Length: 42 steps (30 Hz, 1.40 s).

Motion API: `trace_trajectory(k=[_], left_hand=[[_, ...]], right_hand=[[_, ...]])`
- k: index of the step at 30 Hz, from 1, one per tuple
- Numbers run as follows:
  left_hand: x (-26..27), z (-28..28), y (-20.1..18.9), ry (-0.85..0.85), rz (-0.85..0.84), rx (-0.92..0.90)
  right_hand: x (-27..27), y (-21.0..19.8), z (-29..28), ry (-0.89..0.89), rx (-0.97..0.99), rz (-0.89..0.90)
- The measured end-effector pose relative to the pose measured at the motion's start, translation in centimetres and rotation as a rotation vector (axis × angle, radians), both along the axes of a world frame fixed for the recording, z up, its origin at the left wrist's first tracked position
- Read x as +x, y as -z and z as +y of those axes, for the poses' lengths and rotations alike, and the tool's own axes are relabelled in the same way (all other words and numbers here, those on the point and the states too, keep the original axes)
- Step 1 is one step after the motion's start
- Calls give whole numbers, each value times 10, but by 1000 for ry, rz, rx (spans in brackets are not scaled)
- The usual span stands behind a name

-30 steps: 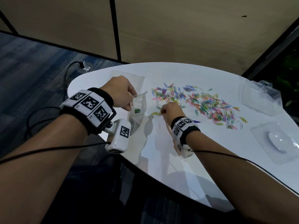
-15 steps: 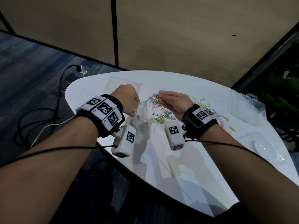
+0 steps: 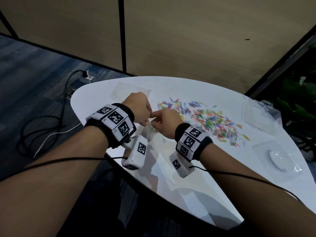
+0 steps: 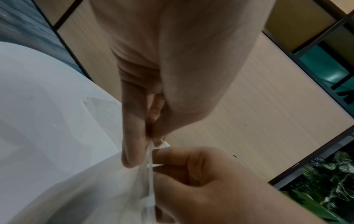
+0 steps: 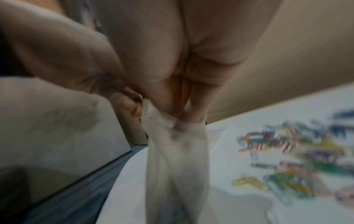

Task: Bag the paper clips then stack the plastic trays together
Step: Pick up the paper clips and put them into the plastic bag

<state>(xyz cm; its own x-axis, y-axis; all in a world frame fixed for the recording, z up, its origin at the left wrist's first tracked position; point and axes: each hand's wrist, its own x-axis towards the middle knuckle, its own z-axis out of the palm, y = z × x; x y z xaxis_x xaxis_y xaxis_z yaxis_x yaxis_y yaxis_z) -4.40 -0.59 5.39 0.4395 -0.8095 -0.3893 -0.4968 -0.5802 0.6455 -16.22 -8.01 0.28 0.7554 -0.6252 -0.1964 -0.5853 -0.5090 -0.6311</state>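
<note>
Hands meet over the table [image 3: 171,177]: left hand [image 3: 138,108] pinches the bag [image 5: 178,151] top, right hand [image 3: 166,123] has fingers curled at its mouth. Clips [image 3: 210,120] lie at two o'clock, trays [image 3: 277,156] at three.

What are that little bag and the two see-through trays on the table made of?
The bag looks like thin, soft clear plastic film: it hangs limp and creased from the left hand and right hand. The trays look like stiffer moulded clear plastic, glossy, with formed hollows.
</note>
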Motion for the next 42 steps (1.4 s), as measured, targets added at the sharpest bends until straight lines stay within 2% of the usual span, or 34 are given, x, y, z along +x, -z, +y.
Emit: trace_trajectory(k=[1, 2, 4, 5, 6, 7, 9, 10, 11, 14, 19, 23, 25, 29, 33, 35, 38, 42], left_hand=[[1, -1, 0, -2, -14, 4], [2, -1, -1, -6, -34, 10], [7, 0, -2, -24, -73, 14], [10, 1, -3, -34, -86, 15], [14, 3, -3, -41, -95, 20], [17, 5, -3, -52, -94, 22], [21, 8, -4, -74, -83, 22], [23, 8, -4, -78, -82, 20], [23, 9, -3, -76, -85, 20], [23, 11, -4, -89, -64, 18], [18, 9, -3, -82, -51, 20], [17, 6, -1, -66, -75, 34], [17, 6, 0, -64, -72, 38], [17, 6, 1, -68, -72, 43], [16, 5, 2, -64, -73, 43], [13, 4, 1, -56, -63, 42], [6, 0, 0, -13, -57, 48], [-5, -7, -2, 61, -70, 62]], right_hand=[[-1, -4, -4, -46, -19, 8], [-2, -9, -8, -42, 43, -43], [-4, -10, -24, 95, 199, -257], [-7, -6, -34, 153, 156, -314], [-11, 0, -41, 144, 8, -277], [-16, 11, -45, 41, -180, -145], [-28, 45, -42, -343, -478, 204], [-34, 64, -39, -502, -561, 335], [-40, 81, -35, -586, -608, 424], [-50, 112, -36, -596, -730, 506], [-61, 117, -66, -410, -790, 627], [-60, 129, -89, -238, -590, 591], [-57, 131, -96, -214, -601, 521], [-53, 112, -99, -179, -584, 512], [-61, 92, -117, 80, -403, 452], [-73, 84, -126, 318, -232, 320], [-92, 71, -134, 639, 194, 39], [-93, 29, -118, 803, 653, -474]])
